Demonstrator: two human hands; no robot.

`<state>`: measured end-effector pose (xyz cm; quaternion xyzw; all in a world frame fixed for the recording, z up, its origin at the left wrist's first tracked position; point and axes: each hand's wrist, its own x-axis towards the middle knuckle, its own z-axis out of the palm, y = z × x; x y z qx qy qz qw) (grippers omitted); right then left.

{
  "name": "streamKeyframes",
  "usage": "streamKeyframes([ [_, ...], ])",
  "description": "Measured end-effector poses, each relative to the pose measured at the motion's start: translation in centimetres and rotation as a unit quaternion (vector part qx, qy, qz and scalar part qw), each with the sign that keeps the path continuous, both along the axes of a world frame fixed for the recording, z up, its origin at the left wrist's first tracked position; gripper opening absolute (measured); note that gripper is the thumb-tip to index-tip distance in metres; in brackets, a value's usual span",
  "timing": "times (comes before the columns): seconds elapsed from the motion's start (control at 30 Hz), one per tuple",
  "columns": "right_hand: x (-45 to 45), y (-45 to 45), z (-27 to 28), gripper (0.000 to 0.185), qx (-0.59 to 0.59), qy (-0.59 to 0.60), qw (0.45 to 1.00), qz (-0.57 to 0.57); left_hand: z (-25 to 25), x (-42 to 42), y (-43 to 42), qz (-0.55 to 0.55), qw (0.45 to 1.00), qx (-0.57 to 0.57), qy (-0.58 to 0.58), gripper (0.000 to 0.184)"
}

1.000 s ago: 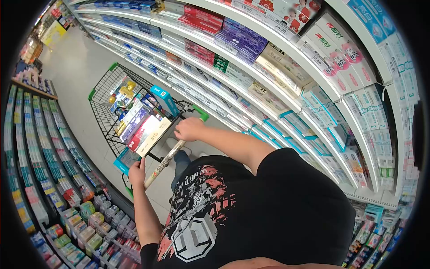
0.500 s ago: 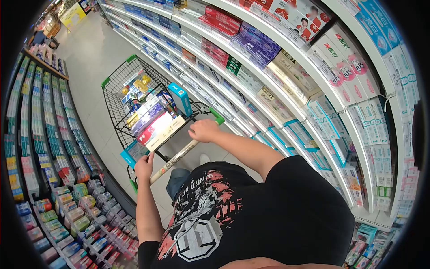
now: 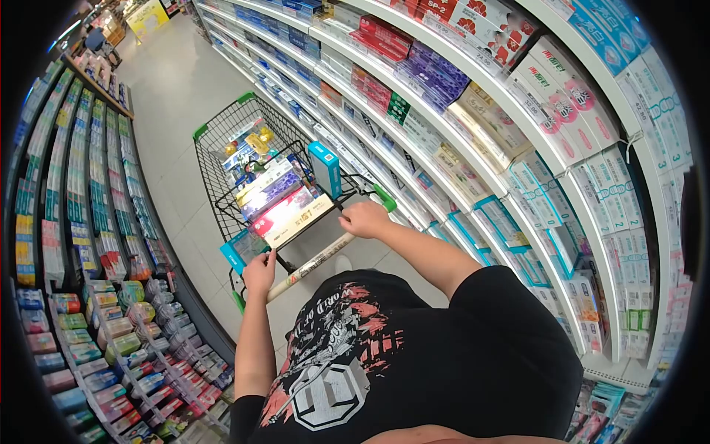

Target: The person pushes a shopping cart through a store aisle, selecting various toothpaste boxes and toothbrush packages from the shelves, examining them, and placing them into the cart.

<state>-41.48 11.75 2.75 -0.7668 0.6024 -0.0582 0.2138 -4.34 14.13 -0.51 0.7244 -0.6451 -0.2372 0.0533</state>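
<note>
Both my hands are on the pale, printed handle bar (image 3: 319, 260) of a shopping cart. My left hand (image 3: 259, 274) is closed around its left end, thumb pointing forward. My right hand (image 3: 364, 220) is wrapped round the bar near the green right end cap (image 3: 384, 197). Ahead stands the black wire basket (image 3: 214, 185) with green corners. Inside it lie a cream box (image 3: 305, 222), a red-and-white box (image 3: 285, 210), a purple-and-white box (image 3: 272, 189) and several smaller packages farther forward. Turquoise panels or boxes (image 3: 324, 171) flank the basket near the handle.
Tall white shelves (image 3: 510, 198) with toothpaste-like boxes run close along the right. Dark shelves (image 3: 81, 207) of packaged goods curve along the left. The grey tiled aisle (image 3: 166, 81) leads forward to a yellow sign (image 3: 148, 20). A person (image 3: 100, 44) is at the far left.
The cart, my hands and the aisle have shifted to the right in view, and the cart sits slightly lower. Both hands stay on the handle bar.
</note>
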Motion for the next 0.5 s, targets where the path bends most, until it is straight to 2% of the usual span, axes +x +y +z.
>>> streamKeyframes([
  [0.17, -1.1, 3.5, 0.2, 0.041, -0.002, -0.004, 1.0, 0.003, 0.7, -1.3, 3.9, -0.033, 0.999, -0.006, -0.02, 0.055],
  [0.37, -2.8, 8.0, 0.2, 0.041, -0.006, -0.004, 1.0, 0.004, 0.9, -3.2, 8.7, -0.025, 1.0, 0.002, -0.005, 0.053],
  [0.5, -4.0, 11.3, 0.3, 0.041, -0.012, 0.003, 1.0, 0.0, 0.8, -4.5, 11.9, -0.034, 0.999, -0.001, -0.019, 0.059],
])
